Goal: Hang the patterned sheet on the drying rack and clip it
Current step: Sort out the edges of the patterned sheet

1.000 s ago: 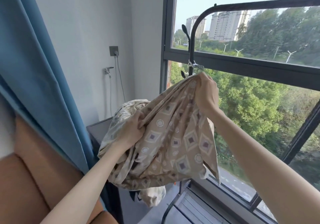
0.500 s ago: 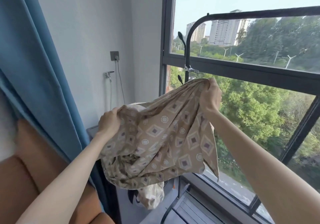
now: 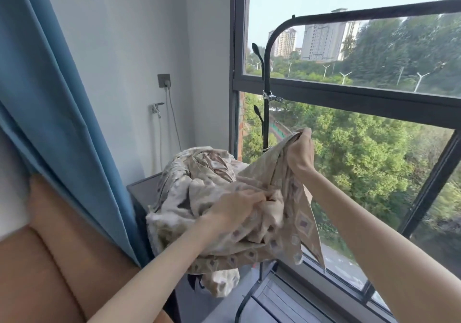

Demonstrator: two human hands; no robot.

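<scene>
The patterned sheet (image 3: 219,213) is lying bunched over a dark cabinet (image 3: 144,190), below the drying rack (image 3: 268,73). The right hand (image 3: 300,153) is pinching an edge; the left hand (image 3: 235,205) is clutching folds. Tangled cloth is probably risking snagging on the hooks (image 3: 258,115).

Beige diamond-patterned sheet (image 3: 224,198), bunched, off black rack (image 3: 268,78)
</scene>
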